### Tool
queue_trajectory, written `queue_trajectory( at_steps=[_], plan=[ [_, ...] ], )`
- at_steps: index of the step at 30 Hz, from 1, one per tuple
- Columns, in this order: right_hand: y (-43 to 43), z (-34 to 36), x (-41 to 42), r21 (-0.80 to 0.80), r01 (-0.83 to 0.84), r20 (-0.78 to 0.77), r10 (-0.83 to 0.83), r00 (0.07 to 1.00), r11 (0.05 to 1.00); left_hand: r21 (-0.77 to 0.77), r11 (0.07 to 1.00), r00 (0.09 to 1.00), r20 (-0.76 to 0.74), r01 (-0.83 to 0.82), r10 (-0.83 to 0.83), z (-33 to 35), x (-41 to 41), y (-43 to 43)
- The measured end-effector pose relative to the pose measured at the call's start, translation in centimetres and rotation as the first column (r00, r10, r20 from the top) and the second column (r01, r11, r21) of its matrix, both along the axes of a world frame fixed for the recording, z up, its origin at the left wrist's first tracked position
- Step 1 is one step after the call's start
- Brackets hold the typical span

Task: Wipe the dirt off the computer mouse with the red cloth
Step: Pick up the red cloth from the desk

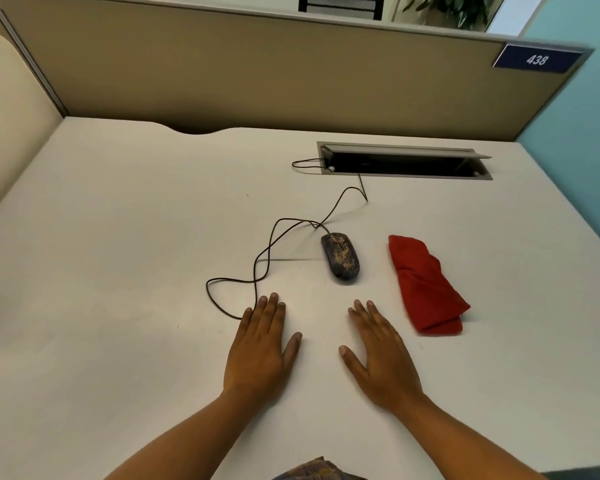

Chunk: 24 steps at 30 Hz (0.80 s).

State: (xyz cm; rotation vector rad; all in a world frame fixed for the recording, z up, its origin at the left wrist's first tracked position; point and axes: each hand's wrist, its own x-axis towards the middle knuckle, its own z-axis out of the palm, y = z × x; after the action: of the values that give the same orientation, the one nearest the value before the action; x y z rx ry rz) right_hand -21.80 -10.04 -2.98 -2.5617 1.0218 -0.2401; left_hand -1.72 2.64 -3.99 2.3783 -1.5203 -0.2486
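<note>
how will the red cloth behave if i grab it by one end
The red cloth lies folded and creased on the desk, so it will probably go limp and unfold when lifted. It looks light and soft, unlikely to slip from the right hand.

**Desk layout, near edge to far edge**

Toward the near edge of the desk [118,271]: left hand [260,351] and right hand [378,358], flat, side by side, apart. Just beyond them, about mid-desk: mouse [340,257], clear of both hands. Right of the mouse, apart from it: folded cloth [425,285], lying toward the right edge. Left of the mouse: cable [257,265], looped across the desk, passing just beside the left fingertips, then running back to the cable slot [402,161] near the far edge. Behind the far edge: partition [257,81], with a number plate [537,59] at its right end.
</note>
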Motion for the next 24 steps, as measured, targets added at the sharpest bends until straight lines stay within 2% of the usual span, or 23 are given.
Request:
queue_trajectory(
  at_steps=[7, 11, 14, 16, 18, 21, 24],
  plan=[
    [-0.1, 0.1, -0.4, 0.080, -0.019, 0.108, 0.011, 0.994, 0.997, 0.021, 1.000, 0.999, 0.041, -0.014, 0.014, 0.1, -0.2, 0.2],
    [-1.6, 1.1, -0.7, 0.142, -0.061, 0.237, 0.026, 0.971, 0.988, 0.042, 0.997, 0.995, 0.081, -0.064, 0.060, 0.0, -0.4, 0.3],
    [-4.8, 2.6, -0.5, 0.035, -0.058, 0.319, 0.044, 0.947, 0.998, 0.014, 0.998, 0.993, 0.100, -0.060, 0.058, 0.2, -0.3, 0.0],
    [-7.7, 3.9, -0.4, -0.031, 0.001, 0.346, 0.010, 0.938, 1.000, 0.004, 0.999, 0.991, 0.128, -0.045, 0.044, 0.3, -0.4, -0.5],
    [-10.6, 5.0, -0.4, -0.050, 0.074, 0.292, -0.056, 0.955, 0.996, -0.006, 0.998, 0.988, 0.141, -0.065, 0.066, 0.6, -0.1, -1.4],
    [-14.3, 4.8, -0.8, -0.078, 0.153, 0.080, -0.147, 0.986, 0.985, -0.013, 0.994, 0.984, 0.146, -0.106, 0.107, 0.8, 1.3, -3.8],
    [-16.0, 3.7, -1.5, -0.098, 0.174, -0.095, -0.183, 0.978, 0.980, 0.000, 0.992, 0.976, 0.177, -0.128, 0.126, 0.9, 3.1, -6.4]
  ],
)
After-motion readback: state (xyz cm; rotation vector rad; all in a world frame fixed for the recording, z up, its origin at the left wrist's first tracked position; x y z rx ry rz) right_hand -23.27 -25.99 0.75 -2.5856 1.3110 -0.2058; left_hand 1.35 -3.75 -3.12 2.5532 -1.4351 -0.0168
